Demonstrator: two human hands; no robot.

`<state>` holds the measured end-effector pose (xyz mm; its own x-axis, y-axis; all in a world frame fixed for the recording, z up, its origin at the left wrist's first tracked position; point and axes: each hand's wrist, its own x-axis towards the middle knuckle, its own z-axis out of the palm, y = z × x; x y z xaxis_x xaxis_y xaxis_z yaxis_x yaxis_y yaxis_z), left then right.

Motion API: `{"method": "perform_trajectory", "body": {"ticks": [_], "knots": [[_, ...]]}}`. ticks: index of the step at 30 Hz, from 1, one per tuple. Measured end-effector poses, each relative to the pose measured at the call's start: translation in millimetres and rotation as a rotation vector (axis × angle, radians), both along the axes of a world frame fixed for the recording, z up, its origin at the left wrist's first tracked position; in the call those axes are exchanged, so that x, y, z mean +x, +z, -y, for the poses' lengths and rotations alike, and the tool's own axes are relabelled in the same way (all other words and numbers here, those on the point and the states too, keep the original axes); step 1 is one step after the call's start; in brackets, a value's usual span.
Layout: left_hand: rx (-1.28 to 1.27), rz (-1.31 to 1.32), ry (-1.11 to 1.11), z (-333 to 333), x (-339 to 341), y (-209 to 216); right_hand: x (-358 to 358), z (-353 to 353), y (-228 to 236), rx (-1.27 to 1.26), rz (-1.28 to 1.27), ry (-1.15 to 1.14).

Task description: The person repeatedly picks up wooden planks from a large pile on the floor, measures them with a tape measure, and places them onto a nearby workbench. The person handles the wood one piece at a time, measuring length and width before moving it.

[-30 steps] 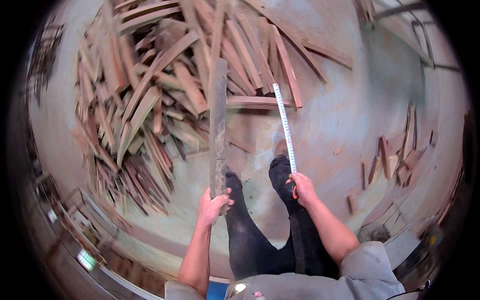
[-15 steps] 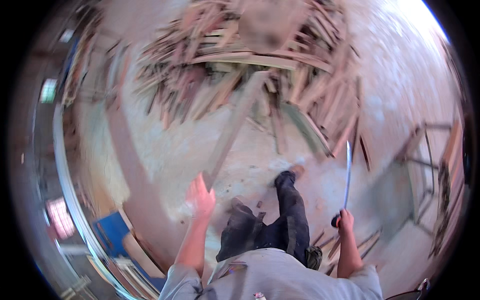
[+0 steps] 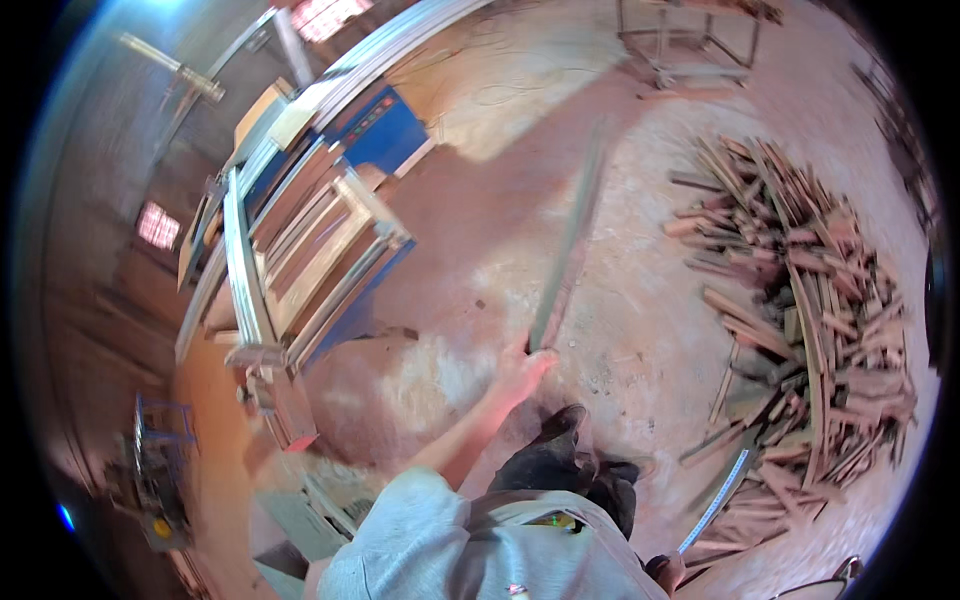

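Observation:
My left hand (image 3: pixel 525 370) is closed around the near end of a long, narrow wooden plank (image 3: pixel 570 250), which slants up and away over the floor, its far end blurred. Low in the view, by the right side of my body, my right hand (image 3: pixel 672 570) grips a tape measure, its case mostly hidden by the hand and the picture's edge. The tape's pale blue-white blade (image 3: pixel 714 502) sticks out toward the wood pile. Beyond it lies a big heap of wood offcuts (image 3: pixel 820 330), spread over the right side of the floor.
A blue sliding table saw (image 3: pixel 372 128) with long metal rails (image 3: pixel 248 270) stands at the left. A metal-framed stand (image 3: pixel 690 70) is at the far top. A small machine with a blue frame (image 3: pixel 165 440) sits at the lower left. Grey boards (image 3: pixel 300 520) lie close to my left side.
My view and body have turned left, so the wood heap now sits to the right and the saw shows fully. My left hand, earlier with fingers extended beside the plank, now grips it.

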<state>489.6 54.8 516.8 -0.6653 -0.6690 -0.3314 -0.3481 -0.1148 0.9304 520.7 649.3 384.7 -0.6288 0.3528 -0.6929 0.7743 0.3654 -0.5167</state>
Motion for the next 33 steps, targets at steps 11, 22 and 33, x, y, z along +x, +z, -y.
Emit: {"method": "perform_trajectory", "body": {"ticks": [11,22,33], "knots": [[0.049,-0.523,0.968,156,89,38,-109,58,32,-0.246,-0.135,-0.133],[-0.015,-0.589,1.291,293,119,13,-92,49,23,-0.039,-0.016,0.077],[-0.157,-0.351,0.775,435,88,102,-84,77,86,-0.187,0.106,0.228]]}}
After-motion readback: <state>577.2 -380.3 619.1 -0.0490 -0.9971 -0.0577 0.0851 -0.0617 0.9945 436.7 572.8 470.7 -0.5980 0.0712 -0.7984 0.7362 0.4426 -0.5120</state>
